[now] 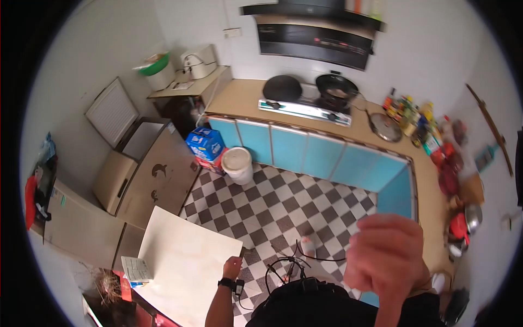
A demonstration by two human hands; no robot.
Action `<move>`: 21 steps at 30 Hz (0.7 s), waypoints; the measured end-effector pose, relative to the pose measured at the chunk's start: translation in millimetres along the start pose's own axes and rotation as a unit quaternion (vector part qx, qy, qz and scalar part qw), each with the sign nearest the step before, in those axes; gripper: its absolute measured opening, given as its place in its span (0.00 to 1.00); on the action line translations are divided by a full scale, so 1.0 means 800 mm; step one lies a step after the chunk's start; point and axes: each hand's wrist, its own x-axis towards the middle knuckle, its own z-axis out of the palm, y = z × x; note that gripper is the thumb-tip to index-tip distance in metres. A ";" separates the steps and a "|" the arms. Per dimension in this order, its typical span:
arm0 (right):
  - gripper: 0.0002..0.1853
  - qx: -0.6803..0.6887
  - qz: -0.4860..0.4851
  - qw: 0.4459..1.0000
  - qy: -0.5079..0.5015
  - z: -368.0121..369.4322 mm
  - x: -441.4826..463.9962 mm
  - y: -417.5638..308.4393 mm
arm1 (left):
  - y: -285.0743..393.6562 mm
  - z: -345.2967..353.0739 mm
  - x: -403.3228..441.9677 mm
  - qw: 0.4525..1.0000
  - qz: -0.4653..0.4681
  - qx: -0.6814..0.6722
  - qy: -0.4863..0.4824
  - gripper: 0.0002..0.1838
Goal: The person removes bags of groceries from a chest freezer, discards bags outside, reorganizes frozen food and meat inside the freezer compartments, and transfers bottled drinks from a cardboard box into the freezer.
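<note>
Right grip (384, 253) blurred, range hood (316, 42) cut off

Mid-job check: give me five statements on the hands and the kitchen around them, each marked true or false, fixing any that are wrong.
1. The left hand is near an edge of the white table. True.
2. The black wristband is on the right arm. False: it is on the left arm.
3. The right hand looks closer to the camera than the left. True.
4. The white bucket stands on the counter. False: it stands on the checkered floor.
5. The wok is on the stove. True.
</note>
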 end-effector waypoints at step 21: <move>0.07 0.166 0.285 0.806 -0.491 0.699 -0.248 0.620 | -0.111 0.032 0.087 0.801 -0.414 -0.300 0.312 0.10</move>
